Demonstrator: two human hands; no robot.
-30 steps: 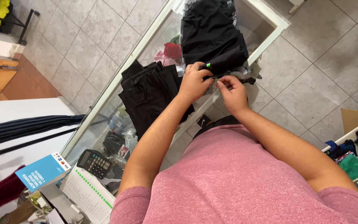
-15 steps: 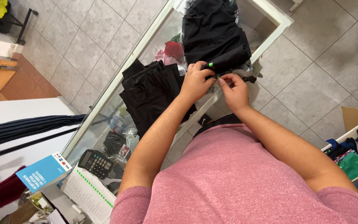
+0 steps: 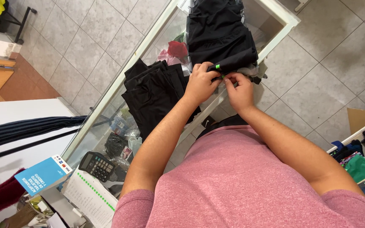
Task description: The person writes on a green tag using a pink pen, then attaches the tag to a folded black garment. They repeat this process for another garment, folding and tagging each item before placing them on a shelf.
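Since the earlier frames both hands have crept a little toward twelve o'clock, closer together on the garment's edge. The left hand [image 3: 201, 82] is closed, pinching the near edge of the black folded garment [image 3: 222, 40] by its small green tag [image 3: 218, 66]; the right hand [image 3: 239, 90] pinches the same edge just beside it. The garment lies on the glass surface [image 3: 119, 80] at twelve o'clock, partly over its three-o'clock rim, so a hard tug on the tag could likely drag the fold off the edge. A second black stack [image 3: 153, 95] sits at nine o'clock. The case beneath holds a calculator [image 3: 100, 166] and small packets; a shelf bin [image 3: 360, 160] at four o'clock holds coloured clothes.
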